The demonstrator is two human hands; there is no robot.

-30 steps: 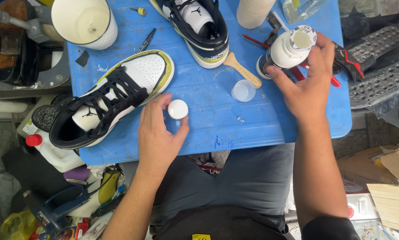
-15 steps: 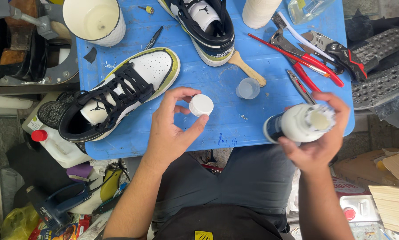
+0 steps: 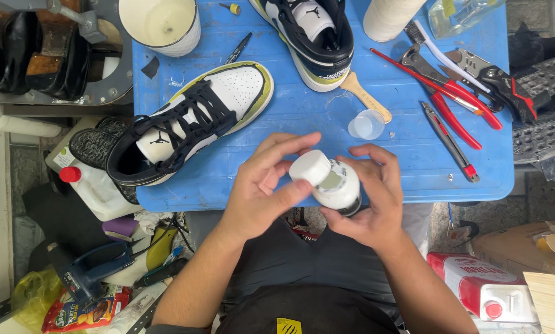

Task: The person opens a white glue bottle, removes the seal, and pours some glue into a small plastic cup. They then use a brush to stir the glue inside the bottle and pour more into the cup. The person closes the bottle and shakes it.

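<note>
1. Currently your left hand (image 3: pixel 262 185) pinches a round white cap (image 3: pixel 310 167) between thumb and fingers, the cap sitting on the top end of a small white bottle (image 3: pixel 335 185).
2. Your right hand (image 3: pixel 370 201) wraps closed around that bottle's body from beneath, holding it tilted over the near edge of the blue desk (image 3: pixel 413 173).
3. Just beyond your right hand's fingertips stands a small clear plastic cup (image 3: pixel 366 125), with a wooden spatula (image 3: pixel 365 96) lying touching it or just beside it.
4. Beyond your left hand lies a white, black and yellow-green sneaker (image 3: pixel 191 124), its heel overhanging the desk's left edge.
5. A second matching sneaker (image 3: pixel 308 37) lies farther out, past both hands.
6. Out beyond your right hand and to its right lie red-handled pliers (image 3: pixel 450 93), a slim knife (image 3: pixel 449 141) and a toothbrush (image 3: pixel 441 52).
7. Far beyond your left hand stands a white cup (image 3: pixel 161 26), with a black marker (image 3: pixel 238 48) near it.
8. Below your right hand, off the desk, sits a red and white container (image 3: pixel 481 291).
</note>
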